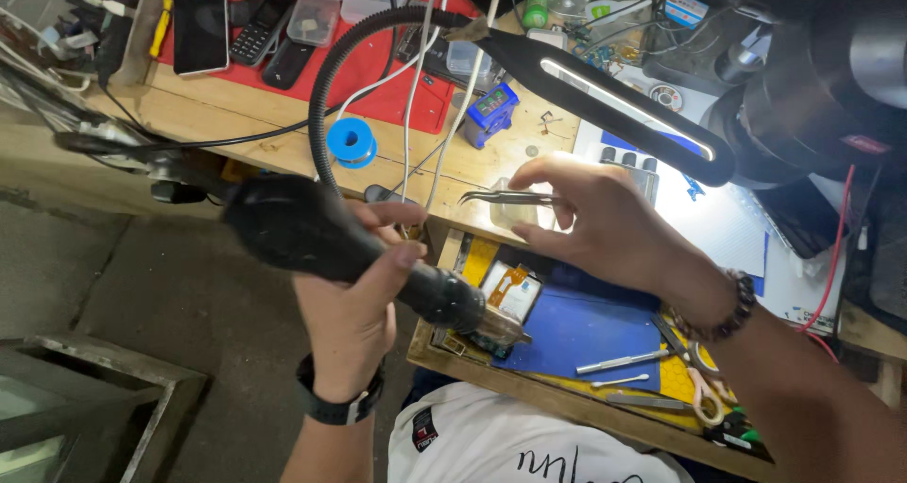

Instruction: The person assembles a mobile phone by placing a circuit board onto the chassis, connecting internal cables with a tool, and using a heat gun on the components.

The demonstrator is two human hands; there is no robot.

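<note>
Fingers (402,256) of the left hand (354,304): wrapped tight around one black hot-air tool (350,247), thumb over the barrel; its metal nozzle points right and down at one opened phone (510,294) lying in the drawer (567,351).

Fingers (543,176) of the right hand (605,223): pinched on one pair of curved tweezers (501,198), tips pointing left, held above the far edge of the drawer. One beaded bracelet (723,313) on the right wrist; one dark watch (335,403) on the left.

Drawer, near centre: one blue mat (586,327), two slim metal probes (624,362) and one pair of scissors (704,389) near its right end.

Tabletop (236,115), far: one red mat (378,77) carrying roughly four phones (200,30), dark and flat; one blue solder spool (351,143), round, just near of the red mat; one small blue box-shaped meter (491,113) to its right; one clear lidded container (314,18), square. One black gooseneck lamp (624,105) with a lit strip arches over the middle. A white work mat (718,228) lies at right under the lamp's glow.

Edges and room: the near tabletop edge runs diagonally from far left to the drawer; bare grey floor (113,266) opens to the left; a metal-framed glass case (85,389) stands at near left.
</note>
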